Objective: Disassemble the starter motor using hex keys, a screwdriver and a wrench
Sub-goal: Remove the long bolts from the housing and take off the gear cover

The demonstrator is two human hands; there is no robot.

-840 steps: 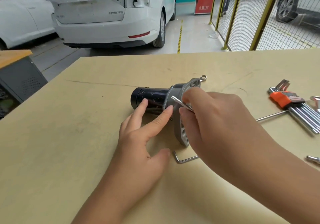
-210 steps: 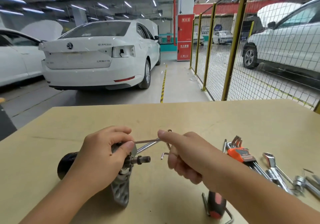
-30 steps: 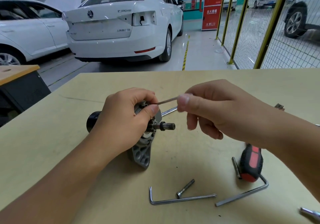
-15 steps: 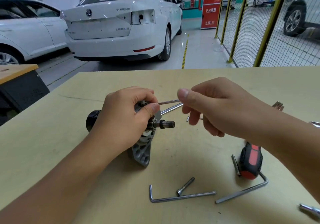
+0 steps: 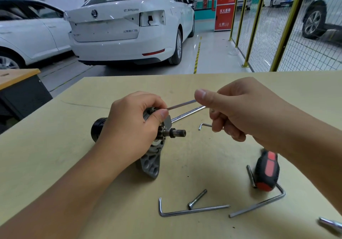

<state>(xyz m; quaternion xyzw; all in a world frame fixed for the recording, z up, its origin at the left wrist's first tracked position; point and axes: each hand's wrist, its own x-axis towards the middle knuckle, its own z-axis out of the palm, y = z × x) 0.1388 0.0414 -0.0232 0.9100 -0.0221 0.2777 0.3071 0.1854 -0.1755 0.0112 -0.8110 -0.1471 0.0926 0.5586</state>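
Gripping the starter motor (image 5: pixel 148 146) over its front housing, the left hand (image 5: pixel 129 127) steadies it near the middle of the table (image 5: pixel 55 164), its black body toward the left edge and the pinion shaft jutting toward the right. The right hand (image 5: pixel 240 113) pinches a thin hex key (image 5: pixel 182 104) between thumb and forefinger, its far end reaching in by the left thumb, where the tip is hidden, so whether it is seated in a bolt head cannot be told. If it sits only partway, turning could round the socket or let the key spring out toward the left thumb. So slim a key held at its very end may also flex or twist. A freed bolt could drop and roll; one loose bolt (image 5: pixel 197 199) already lies near the front edge beside a long hex key (image 5: pixel 192 210). The screwdriver (image 5: pixel 266 170), resting on another hex key (image 5: pixel 259 204), might roll if knocked.
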